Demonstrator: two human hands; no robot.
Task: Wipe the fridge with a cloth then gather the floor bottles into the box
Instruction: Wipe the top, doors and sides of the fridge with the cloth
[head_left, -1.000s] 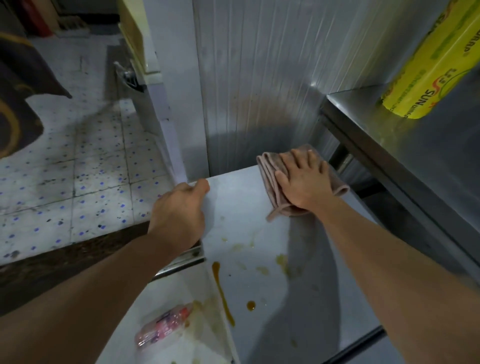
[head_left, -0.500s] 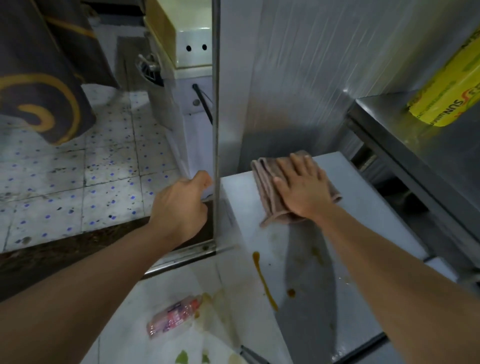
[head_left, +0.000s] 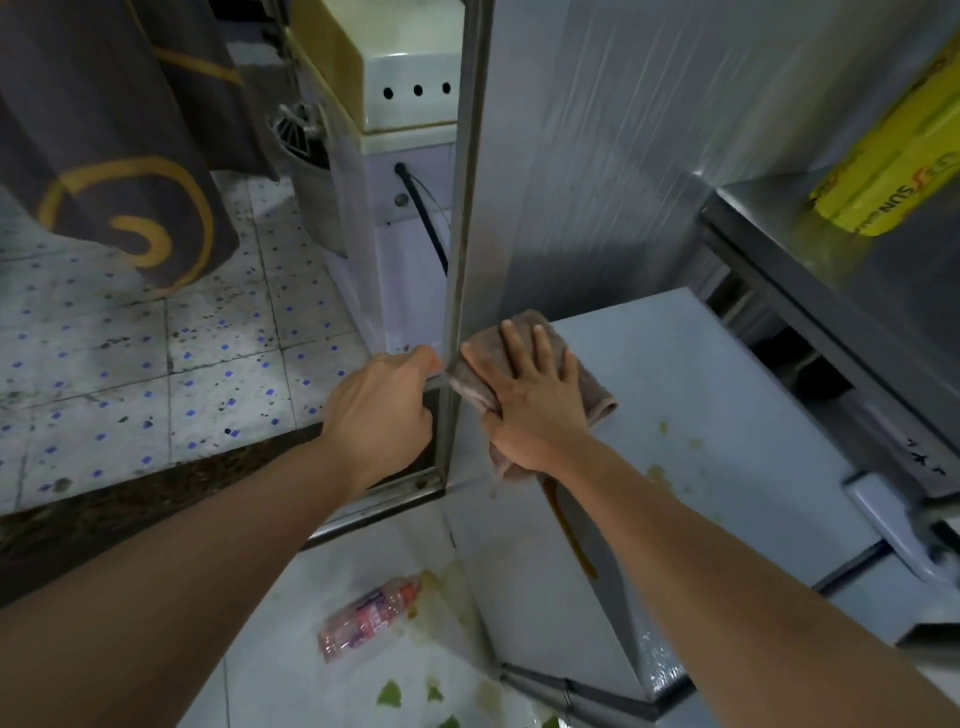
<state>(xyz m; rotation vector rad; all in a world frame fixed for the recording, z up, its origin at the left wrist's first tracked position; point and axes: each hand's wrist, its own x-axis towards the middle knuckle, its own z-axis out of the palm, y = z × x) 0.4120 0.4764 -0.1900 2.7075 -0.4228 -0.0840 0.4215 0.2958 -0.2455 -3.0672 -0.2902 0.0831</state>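
A white fridge (head_left: 727, 415) fills the lower right, its surface marked with a brown drip and yellowish stains. A folded brown cloth (head_left: 592, 389) lies flat on it near its far left corner, and my right hand (head_left: 535, 400) presses on the cloth with fingers spread. My left hand (head_left: 379, 410) grips the fridge's left edge beside the metal post, fingers curled over it. On the white floor below lies a pink-labelled plastic bottle (head_left: 371, 618) on its side.
A vertical metal post (head_left: 467, 208) and a ribbed metal wall stand behind the fridge. A steel shelf (head_left: 841, 312) on the right carries a yellow roll (head_left: 893, 176). Speckled tiles, a dark hanging cloth and a white appliance are at the left.
My right hand has slid the cloth leftward across the fridge toward the metal post. The view has shifted to the left and farther back. My left hand keeps its grip on the edge.
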